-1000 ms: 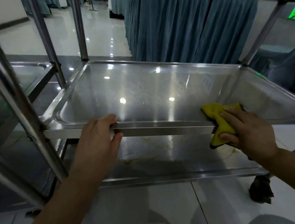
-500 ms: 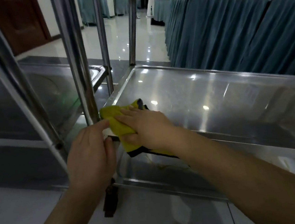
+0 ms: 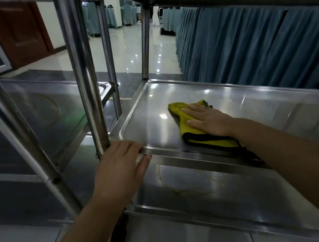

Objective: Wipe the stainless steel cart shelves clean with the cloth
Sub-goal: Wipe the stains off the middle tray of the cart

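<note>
- The left hand [image 3: 120, 168] reaches in from the lower left on a bare forearm. It grips the front rim of the middle stainless steel cart shelf [image 3: 249, 101] at the near left corner, fingers curled over the top of the rim and thumb laid along its underside.
- The right hand [image 3: 209, 121] comes in from the lower right, across the same rim. It lies palm down with straight fingers pointing left, pressing flat on a yellow cloth [image 3: 186, 126] edged in black.
- The cloth lies bunched on the flat pan of that shelf, left of centre, and its near end trails towards the front rim beneath the right wrist.
- At far left, a second steel cart [image 3: 38, 112] stands just beside this one.
- A round upright steel post [image 3: 85, 79] rises from the corner beside the left hand.
- Below, the lower steel shelf [image 3: 238, 191] carries yellowish smears [image 3: 180, 191] towards its left side.
- A black caster wheel [image 3: 117, 238] sits under the near left corner.
- Beyond the cart, a pale glossy tiled floor [image 3: 129, 52] reflects small lights.
- A dark brown wooden door [image 3: 17, 31] stands at upper left, and blue-grey pleated curtains [image 3: 244, 42] run along the right.
</note>
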Action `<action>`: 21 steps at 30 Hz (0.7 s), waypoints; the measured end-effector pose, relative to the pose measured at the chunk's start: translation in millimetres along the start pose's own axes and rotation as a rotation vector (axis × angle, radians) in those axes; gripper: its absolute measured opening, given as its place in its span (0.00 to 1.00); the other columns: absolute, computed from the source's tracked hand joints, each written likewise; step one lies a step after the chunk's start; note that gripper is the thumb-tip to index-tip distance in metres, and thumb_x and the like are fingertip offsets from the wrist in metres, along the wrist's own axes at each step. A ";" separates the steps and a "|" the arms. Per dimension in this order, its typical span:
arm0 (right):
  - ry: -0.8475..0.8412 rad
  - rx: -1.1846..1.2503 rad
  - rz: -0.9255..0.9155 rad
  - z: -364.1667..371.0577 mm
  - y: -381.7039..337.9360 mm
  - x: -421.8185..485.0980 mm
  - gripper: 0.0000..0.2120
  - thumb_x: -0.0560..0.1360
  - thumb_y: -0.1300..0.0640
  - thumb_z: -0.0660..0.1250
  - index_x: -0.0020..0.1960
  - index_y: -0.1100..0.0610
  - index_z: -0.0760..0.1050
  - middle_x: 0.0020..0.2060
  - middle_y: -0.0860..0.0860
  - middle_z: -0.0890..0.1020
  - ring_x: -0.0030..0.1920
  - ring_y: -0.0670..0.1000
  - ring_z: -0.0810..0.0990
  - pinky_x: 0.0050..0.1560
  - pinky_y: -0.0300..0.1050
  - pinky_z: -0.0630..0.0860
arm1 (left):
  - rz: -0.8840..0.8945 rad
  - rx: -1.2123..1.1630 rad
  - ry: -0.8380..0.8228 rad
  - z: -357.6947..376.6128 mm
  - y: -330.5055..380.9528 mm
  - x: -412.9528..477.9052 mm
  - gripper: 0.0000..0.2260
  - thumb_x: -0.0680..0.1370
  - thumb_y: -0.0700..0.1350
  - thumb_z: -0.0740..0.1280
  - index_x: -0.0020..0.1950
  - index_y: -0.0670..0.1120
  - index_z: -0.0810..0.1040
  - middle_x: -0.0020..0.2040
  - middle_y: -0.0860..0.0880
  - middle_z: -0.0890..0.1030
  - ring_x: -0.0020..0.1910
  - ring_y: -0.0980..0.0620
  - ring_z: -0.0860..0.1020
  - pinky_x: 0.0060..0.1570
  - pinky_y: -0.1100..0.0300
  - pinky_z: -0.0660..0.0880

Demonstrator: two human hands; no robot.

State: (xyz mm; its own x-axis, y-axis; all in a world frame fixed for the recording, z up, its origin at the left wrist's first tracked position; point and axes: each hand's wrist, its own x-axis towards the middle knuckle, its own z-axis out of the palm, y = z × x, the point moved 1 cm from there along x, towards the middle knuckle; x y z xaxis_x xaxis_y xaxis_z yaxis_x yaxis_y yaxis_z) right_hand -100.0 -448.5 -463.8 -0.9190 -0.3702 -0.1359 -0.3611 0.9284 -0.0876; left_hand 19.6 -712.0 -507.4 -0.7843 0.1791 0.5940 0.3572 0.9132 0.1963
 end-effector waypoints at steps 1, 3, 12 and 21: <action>-0.016 0.000 0.025 0.3 3.9 0.7 0.27 0.80 0.38 0.47 0.76 0.40 0.42 0.78 0.45 0.44 0.77 0.48 0.42 0.75 0.51 0.43 | -0.003 -0.008 0.003 1.4 -0.7 1.0 0.18 0.75 0.55 0.58 0.51 0.46 0.81 0.46 0.50 0.81 0.47 0.51 0.76 0.49 0.59 0.72; -0.036 -0.021 0.030 2.5 -3.1 2.2 0.29 0.78 0.35 0.46 0.76 0.38 0.40 0.78 0.45 0.42 0.77 0.49 0.40 0.75 0.53 0.41 | 0.008 -0.030 0.024 3.4 -2.0 1.8 0.17 0.75 0.55 0.58 0.50 0.46 0.81 0.45 0.50 0.80 0.47 0.53 0.74 0.50 0.62 0.69; -0.018 -0.083 -0.395 6.4 -115.2 63.7 0.30 0.78 0.34 0.47 0.76 0.38 0.41 0.78 0.45 0.42 0.77 0.49 0.39 0.75 0.56 0.37 | 0.072 -0.067 0.119 1.6 -7.0 -9.9 0.13 0.75 0.51 0.63 0.47 0.43 0.79 0.44 0.48 0.77 0.45 0.50 0.71 0.48 0.61 0.66; -0.027 0.015 -0.166 -9.7 -86.7 136.5 0.32 0.77 0.32 0.46 0.77 0.39 0.39 0.78 0.45 0.43 0.77 0.49 0.41 0.76 0.55 0.42 | 0.037 -0.077 0.067 -4.0 -11.4 -12.7 0.12 0.75 0.53 0.63 0.49 0.46 0.79 0.45 0.51 0.77 0.47 0.50 0.73 0.50 0.61 0.68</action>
State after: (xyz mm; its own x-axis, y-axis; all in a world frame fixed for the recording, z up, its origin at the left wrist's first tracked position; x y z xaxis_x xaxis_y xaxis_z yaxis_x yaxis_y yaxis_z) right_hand -195.6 -579.3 -465.2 -0.8419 -0.5197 -0.1452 -0.5053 0.8537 -0.1256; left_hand 27.5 -726.1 -514.1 -0.7353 0.1845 0.6521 0.4250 0.8751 0.2315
